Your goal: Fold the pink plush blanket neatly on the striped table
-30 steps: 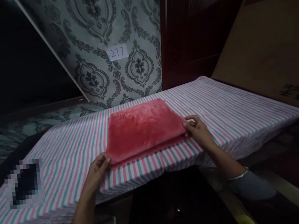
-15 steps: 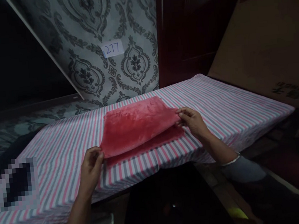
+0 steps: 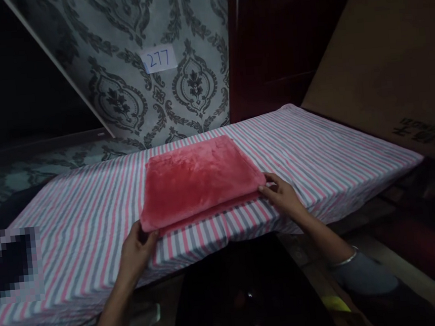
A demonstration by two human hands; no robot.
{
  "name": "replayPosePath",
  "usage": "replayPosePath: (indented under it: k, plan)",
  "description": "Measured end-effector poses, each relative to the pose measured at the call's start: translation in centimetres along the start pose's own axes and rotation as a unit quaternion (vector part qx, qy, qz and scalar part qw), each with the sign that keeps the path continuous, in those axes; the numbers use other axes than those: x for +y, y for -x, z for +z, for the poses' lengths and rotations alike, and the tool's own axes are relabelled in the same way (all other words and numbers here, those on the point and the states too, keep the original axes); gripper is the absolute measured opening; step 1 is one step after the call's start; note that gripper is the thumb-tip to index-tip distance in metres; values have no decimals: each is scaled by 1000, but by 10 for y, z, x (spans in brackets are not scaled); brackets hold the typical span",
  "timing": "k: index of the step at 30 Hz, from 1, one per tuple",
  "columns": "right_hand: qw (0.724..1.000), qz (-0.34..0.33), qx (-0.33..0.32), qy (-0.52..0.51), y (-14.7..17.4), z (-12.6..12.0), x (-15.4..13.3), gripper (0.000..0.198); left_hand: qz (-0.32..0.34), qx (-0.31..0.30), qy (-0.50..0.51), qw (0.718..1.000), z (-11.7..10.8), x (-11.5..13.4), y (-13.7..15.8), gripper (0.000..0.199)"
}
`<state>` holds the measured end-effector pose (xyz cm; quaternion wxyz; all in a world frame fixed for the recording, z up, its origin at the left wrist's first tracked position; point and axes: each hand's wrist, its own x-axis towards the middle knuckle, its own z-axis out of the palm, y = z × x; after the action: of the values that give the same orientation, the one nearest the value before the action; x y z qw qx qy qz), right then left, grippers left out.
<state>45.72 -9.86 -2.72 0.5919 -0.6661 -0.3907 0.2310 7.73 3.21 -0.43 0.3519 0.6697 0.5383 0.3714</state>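
Observation:
A folded red plush cloth lies on a striped sheet, near the front edge. Its upper layer covers most of the lower one, and a thin strip of the lower layer shows along the front. My left hand grips the front left corner, thumb at the front and fingers at the side, partly tucked behind the fabric. At the front right corner, my right hand pinches the cloth between thumb and fingers.
A dark screen stands at the left before the patterned wall, which bears a paper marked 277. A dark red door and a large cardboard box are at the back right. A blurred dark patch lies far left.
Both hands have come down with the upper layer's front edge, which was raised. The gap between the layers has narrowed, and the cloth lies flatter. The view has shifted slightly.

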Motion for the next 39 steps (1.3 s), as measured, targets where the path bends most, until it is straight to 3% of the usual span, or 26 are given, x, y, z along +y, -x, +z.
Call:
replayPosePath:
  k: [4, 10, 12, 15, 17, 22, 26, 31, 39]
  plan:
    - [998, 55, -17, 11, 3, 0, -1, 58, -52, -22, 161, 985, 4, 11, 5, 51]
    - [998, 41, -52, -16, -1, 4, -2, 44, -112, -95, 177, 973, 2, 12, 6, 52]
    - [998, 38, -43, -12, -4, 5, 1, 39, -101, -73, 175, 977, 4, 10, 4, 47]
    - [999, 32, -10, -35, -8, 5, 4, 33, -82, 9, 208, 975, 6, 6, 1, 40]
    - [998, 38, -11, -51, -9, 4, 5, 32, -82, 25, 215, 973, 5, 4, 2, 40]
    - [999, 30, -17, -36, -5, 4, 10, 36, -83, -92, 161, 979, -7, 5, 4, 42]
    - [999, 23, -20, -14, -4, 6, 13, 44, -125, -130, 155, 971, -14, 13, 0, 48]
    - [999, 24, -7, -22, -5, 11, 3, 44, -121, -114, 165, 972, -5, 20, -4, 50]
    - [993, 60, -62, -82, -13, 14, -12, 34, -97, -30, 216, 971, 1, 22, -2, 48]
